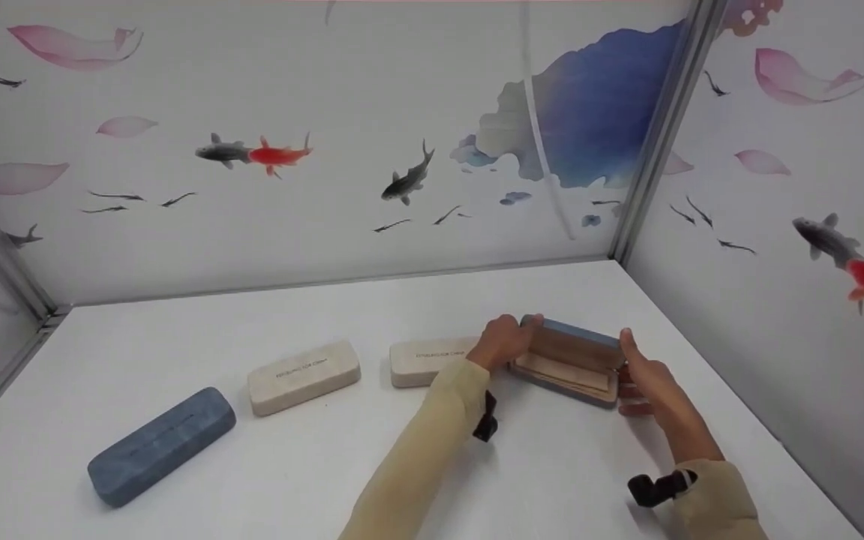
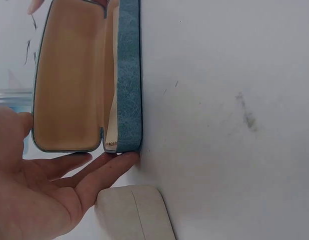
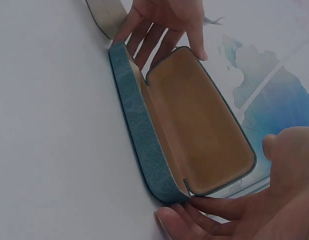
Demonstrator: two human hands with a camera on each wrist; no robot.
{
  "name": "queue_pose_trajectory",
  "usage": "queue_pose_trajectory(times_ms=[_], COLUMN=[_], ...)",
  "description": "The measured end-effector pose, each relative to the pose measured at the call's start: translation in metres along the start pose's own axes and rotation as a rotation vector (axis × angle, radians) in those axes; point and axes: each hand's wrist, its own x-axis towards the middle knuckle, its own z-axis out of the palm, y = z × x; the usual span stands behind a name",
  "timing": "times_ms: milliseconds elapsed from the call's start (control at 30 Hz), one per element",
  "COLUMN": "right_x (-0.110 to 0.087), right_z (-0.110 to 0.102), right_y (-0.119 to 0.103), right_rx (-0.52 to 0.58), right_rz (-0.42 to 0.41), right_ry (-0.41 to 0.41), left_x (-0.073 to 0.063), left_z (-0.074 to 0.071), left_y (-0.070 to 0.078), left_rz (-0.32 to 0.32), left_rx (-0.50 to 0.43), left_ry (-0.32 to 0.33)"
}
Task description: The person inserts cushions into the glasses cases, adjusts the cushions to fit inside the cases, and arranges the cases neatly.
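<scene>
A blue glasses case [image 1: 578, 351] stands with its lid raised at the right of the table, its tan lining facing me. A folded pale cloth [image 1: 567, 373] lies inside; in the left wrist view its zigzag edge [image 2: 112, 144] shows. My left hand [image 1: 503, 341] holds the case's left end, thumb at the lid's edge and fingers along the end wall. At the opposite end is my right hand [image 1: 653, 382], fingers curled against the base and thumb up by the lid's corner. Both wrist views show the lid's interior [image 3: 199, 120] bare.
Just left of my left hand lies a closed cream case [image 1: 421, 364], partly covered by my sleeve. Another cream case [image 1: 304, 377] and a closed blue case [image 1: 162, 446] lie farther left. Printed wall panels [image 1: 327, 247] border the white table [image 1: 289, 480].
</scene>
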Motion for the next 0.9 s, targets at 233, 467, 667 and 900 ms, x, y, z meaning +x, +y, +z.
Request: queue_pose_trajectory(times_ms=[233,467,667,900], right_x=[0.001,0.0,0.0,0.0], right_z=[0.001,-0.001,0.001,0.002], right_y=[0.005,0.008,0.005,-0.003], right_rx=[-0.006,-0.018,-0.045,-0.089], right_rz=[0.005,-0.032,-0.034,-0.043], right_ry=[0.022,0.03,0.023,-0.006], left_x=[-0.002,-0.001,-0.002,-0.004], left_z=[0.003,0.004,0.005,-0.003], left_y=[0.001,0.003,0.005,0.006], left_rz=[-0.049,-0.014,-0.053,-0.078], left_rx=[-0.063,-0.087,-0.068,-0.085], left_ry=[-0.008,-0.019,0.009,-0.009])
